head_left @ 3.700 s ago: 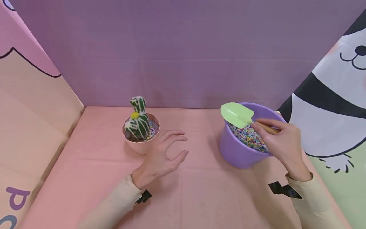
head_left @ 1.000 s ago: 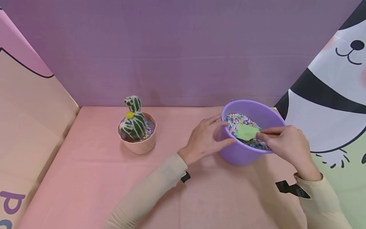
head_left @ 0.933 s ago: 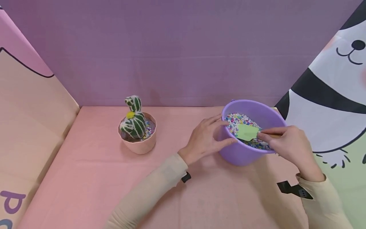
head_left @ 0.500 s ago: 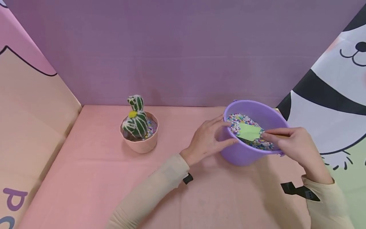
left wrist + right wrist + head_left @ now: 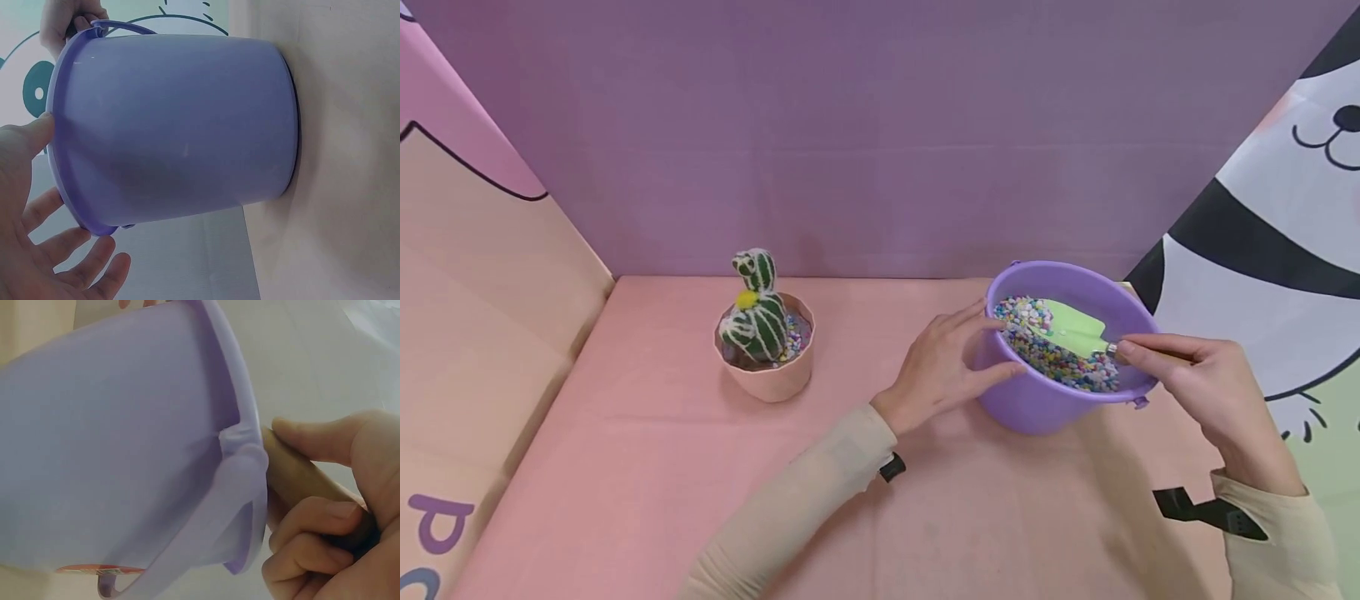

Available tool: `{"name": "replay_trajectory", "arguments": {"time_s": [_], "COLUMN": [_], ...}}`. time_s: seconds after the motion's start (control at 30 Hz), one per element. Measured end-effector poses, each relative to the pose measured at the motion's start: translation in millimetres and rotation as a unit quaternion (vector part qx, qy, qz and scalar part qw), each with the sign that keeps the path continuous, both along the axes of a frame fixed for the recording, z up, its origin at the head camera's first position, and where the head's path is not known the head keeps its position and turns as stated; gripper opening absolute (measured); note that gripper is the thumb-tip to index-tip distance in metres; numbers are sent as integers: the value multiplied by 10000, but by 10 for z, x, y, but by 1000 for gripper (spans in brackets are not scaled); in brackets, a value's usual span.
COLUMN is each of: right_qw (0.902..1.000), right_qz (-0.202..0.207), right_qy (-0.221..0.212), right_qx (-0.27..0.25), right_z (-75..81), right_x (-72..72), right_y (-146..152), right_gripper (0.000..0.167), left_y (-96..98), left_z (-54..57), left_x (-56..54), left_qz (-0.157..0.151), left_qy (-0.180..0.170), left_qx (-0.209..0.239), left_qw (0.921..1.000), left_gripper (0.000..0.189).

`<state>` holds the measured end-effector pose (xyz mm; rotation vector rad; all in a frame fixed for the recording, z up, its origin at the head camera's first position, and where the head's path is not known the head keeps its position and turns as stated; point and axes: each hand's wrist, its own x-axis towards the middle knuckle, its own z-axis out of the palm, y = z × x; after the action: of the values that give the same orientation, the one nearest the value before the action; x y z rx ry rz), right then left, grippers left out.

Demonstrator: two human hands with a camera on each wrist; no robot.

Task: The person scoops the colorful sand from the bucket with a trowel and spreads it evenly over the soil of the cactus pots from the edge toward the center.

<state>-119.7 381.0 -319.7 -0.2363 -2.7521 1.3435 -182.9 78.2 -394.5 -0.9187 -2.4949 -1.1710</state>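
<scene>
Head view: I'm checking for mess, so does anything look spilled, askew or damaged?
Nothing stands out. Small multicoloured beads lie inside the round purple plastic bucket, heaped on the light-green trowel and in the pale-pink wavy-rimmed pot; none show on the pink tabletop. Nothing visible is cracked or overturned.

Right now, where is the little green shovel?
In the head view, the green shovel is toward the right, its blade inside the purple bucket among the colourful beads, its handle held by the person's right hand.
</scene>
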Motion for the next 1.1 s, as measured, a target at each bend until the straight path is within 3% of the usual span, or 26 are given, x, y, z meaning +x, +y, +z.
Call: {"name": "replay_trajectory", "arguments": {"time_s": [0.2,1.1], "right_qw": [9991,9979], "right_qz": [-72,-315], "right_qy": [113,405], "right_qx": [-405,-391], "right_z": [-28,-24], "right_x": [18,19], "right_y": [27,-9], "right_gripper": [21,18], "left_y": [-6,1], "left_z": [-1,-46], "left_x": [17,5], "left_qz": [3,148], "left_qy": [-24,18], "left_qx": [-3,59], "left_qw": [10000,9999], "left_gripper": [60,64]}}
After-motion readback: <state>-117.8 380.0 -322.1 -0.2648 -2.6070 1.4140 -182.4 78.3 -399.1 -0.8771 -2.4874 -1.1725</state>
